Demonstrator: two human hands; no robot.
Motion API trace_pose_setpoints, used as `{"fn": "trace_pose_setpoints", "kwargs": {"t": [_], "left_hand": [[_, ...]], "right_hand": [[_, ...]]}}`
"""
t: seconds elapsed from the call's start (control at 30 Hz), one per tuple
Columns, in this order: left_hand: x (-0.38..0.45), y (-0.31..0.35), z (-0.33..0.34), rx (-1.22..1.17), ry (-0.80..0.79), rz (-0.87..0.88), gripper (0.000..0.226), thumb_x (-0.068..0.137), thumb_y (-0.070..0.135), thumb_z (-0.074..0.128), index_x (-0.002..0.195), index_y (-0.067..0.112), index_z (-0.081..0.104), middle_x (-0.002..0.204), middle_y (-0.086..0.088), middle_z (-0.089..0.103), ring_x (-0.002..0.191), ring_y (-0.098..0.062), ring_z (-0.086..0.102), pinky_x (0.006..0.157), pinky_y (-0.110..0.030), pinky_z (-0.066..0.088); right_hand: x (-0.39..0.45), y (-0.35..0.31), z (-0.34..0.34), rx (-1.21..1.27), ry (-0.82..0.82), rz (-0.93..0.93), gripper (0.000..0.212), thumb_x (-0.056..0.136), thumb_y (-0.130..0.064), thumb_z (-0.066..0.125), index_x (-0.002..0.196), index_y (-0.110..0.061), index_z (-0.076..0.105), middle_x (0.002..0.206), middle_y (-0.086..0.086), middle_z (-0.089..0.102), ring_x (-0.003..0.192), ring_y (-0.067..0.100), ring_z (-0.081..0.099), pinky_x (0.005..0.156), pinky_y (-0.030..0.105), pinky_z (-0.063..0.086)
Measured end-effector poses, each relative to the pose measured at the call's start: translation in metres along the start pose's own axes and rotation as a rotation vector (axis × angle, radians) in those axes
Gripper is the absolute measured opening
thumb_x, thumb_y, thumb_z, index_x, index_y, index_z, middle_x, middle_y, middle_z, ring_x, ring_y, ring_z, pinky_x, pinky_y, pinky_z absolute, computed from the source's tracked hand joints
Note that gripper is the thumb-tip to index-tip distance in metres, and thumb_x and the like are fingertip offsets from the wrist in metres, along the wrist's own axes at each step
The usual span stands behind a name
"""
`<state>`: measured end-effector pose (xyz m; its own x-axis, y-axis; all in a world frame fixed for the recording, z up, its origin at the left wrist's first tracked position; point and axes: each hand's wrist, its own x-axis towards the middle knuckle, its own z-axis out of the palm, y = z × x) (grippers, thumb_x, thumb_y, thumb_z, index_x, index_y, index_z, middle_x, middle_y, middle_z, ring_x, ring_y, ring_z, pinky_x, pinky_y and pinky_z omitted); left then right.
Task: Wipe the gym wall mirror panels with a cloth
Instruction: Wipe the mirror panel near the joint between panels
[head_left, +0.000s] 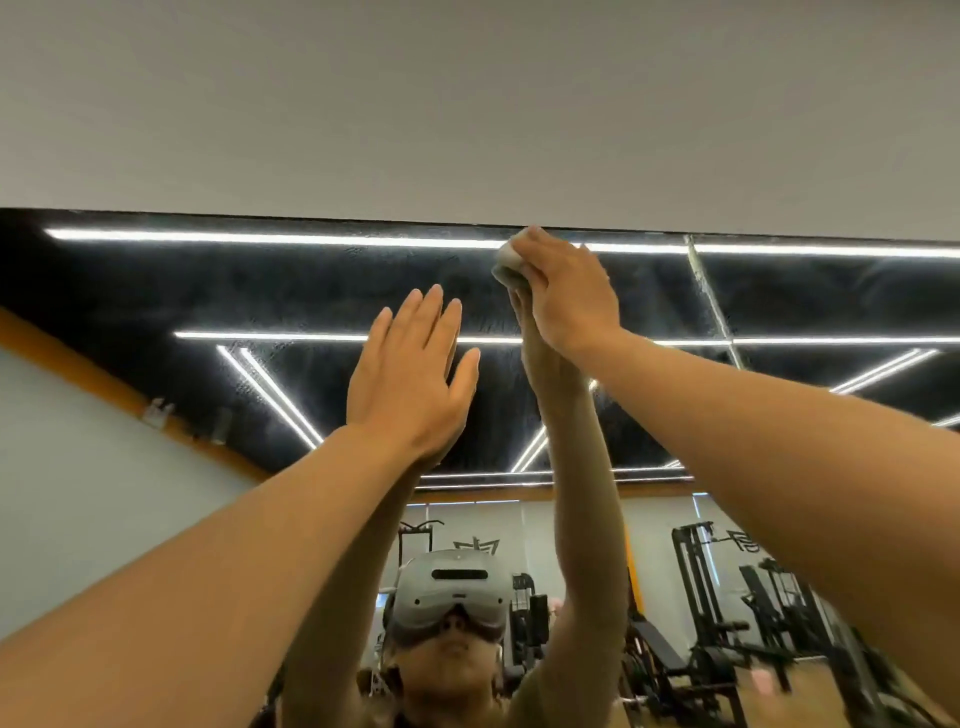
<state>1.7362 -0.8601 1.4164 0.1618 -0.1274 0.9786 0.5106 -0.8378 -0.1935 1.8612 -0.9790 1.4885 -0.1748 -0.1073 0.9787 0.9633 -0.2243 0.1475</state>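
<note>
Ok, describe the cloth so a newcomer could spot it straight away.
Find the top edge of the wall mirror, where it meets the grey wall. The right hand presses there, gripping a small pale wad: the cloth. The left hand, lower down, is flat and holds nothing.

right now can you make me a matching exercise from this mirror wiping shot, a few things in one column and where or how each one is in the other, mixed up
Column 1:
1. left hand
2. right hand
3. cloth
4. mirror seam

Column 2:
A. balled up at the top edge of the mirror
B. runs down the glass to the right of both hands
C. flat on the glass, fingers straight
D. grips the cloth up high

Pairs: 1-C, 2-D, 3-A, 4-B
</note>
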Motion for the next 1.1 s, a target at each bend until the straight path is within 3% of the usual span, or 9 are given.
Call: {"fn": "trace_pose_setpoints", "kwargs": {"t": [0.1,0.27,0.47,0.63,0.7,0.83,0.93,1.03,1.1], "left_hand": [[0.0,-0.001,0.005,0.023,0.049,0.007,0.063,0.102,0.05,0.019,0.158,0.022,0.011,0.166,0.001,0.005,0.153,-0.014,-0.002,0.121,-0.032,-0.008],[0.0,-0.001,0.008,0.028,0.054,0.032,0.071,0.093,0.052,0.01,0.158,0.023,0.009,0.166,0.003,0.002,0.152,-0.012,-0.005,0.119,-0.029,-0.012],[0.005,-0.003,0.012,0.039,0.067,0.047,0.073,0.091,0.054,0.006,0.158,0.025,0.008,0.166,0.006,0.0,0.151,-0.008,-0.008,0.119,-0.026,-0.014],[0.006,-0.003,0.011,0.036,0.064,0.048,0.082,0.083,0.059,-0.003,0.157,0.026,0.006,0.166,0.007,-0.001,0.151,-0.007,-0.009,0.119,-0.026,-0.014],[0.006,-0.003,0.011,0.04,0.064,0.045,0.084,0.082,0.059,-0.004,0.158,0.025,0.007,0.166,0.007,0.0,0.151,-0.007,-0.008,0.12,-0.027,-0.013],[0.007,-0.002,0.012,0.054,0.065,0.04,0.084,0.083,0.059,-0.003,0.158,0.024,0.009,0.166,0.005,0.002,0.151,-0.009,-0.005,0.121,-0.03,-0.01],[0.007,-0.002,0.011,0.069,0.066,0.033,0.083,0.084,0.058,-0.002,0.158,0.022,0.01,0.166,0.004,0.004,0.152,-0.011,-0.004,0.121,-0.03,-0.009],[0.007,-0.002,0.012,0.071,0.064,0.036,0.084,0.084,0.059,-0.003,0.157,0.021,0.012,0.166,0.003,0.005,0.152,-0.011,-0.002,0.122,-0.03,-0.008],[0.006,-0.002,0.011,0.063,0.063,0.035,0.083,0.085,0.059,-0.002,0.157,0.021,0.013,0.166,0.003,0.006,0.152,-0.011,-0.002,0.123,-0.031,-0.007]], "right_hand": [[0.02,-0.013,0.016,-0.121,-0.135,-0.078,0.039,0.102,-0.014,0.044,0.141,-0.018,0.043,0.147,0.005,0.041,0.138,0.027,0.036,0.118,0.042,0.017],[0.034,0.021,0.005,-0.194,-0.307,-0.131,0.053,0.108,-0.023,0.028,0.158,-0.023,0.01,0.166,0.002,0.005,0.152,0.023,0.005,0.121,0.042,0.002],[0.037,0.125,-0.046,-0.275,-0.235,0.172,0.052,0.109,-0.029,0.021,0.158,-0.018,0.01,0.166,0.005,0.006,0.152,0.026,0.008,0.121,0.047,0.006],[0.035,0.144,-0.047,-0.28,-0.151,0.148,0.046,0.106,-0.028,0.025,0.149,-0.011,0.028,0.152,0.013,0.033,0.137,0.036,0.033,0.114,0.055,0.025],[0.024,0.131,-0.047,-0.249,-0.18,0.088,0.055,0.103,-0.033,0.021,0.153,-0.011,0.025,0.159,0.013,0.026,0.143,0.034,0.027,0.119,0.051,0.019],[-0.048,0.087,-0.045,-0.073,-0.331,-0.287,0.058,0.101,-0.034,0.024,0.156,-0.015,0.023,0.164,0.007,0.02,0.148,0.016,0.014,0.114,0.015,-0.004],[-0.083,0.077,-0.05,0.031,-0.482,-0.459,0.051,0.102,-0.043,0.019,0.152,-0.04,0.008,0.163,-0.016,0.001,0.149,-0.001,-0.005,0.118,0.019,-0.01],[-0.066,0.088,-0.058,0.006,-0.541,-0.464,0.051,0.101,-0.048,0.016,0.151,-0.042,0.007,0.161,-0.02,0.0,0.148,-0.004,-0.005,0.118,0.019,-0.011],[-0.037,0.106,-0.054,-0.066,-0.436,-0.356,0.052,0.105,-0.045,0.017,0.155,-0.035,0.01,0.164,-0.011,0.006,0.151,0.007,0.005,0.119,0.025,-0.006]]}}
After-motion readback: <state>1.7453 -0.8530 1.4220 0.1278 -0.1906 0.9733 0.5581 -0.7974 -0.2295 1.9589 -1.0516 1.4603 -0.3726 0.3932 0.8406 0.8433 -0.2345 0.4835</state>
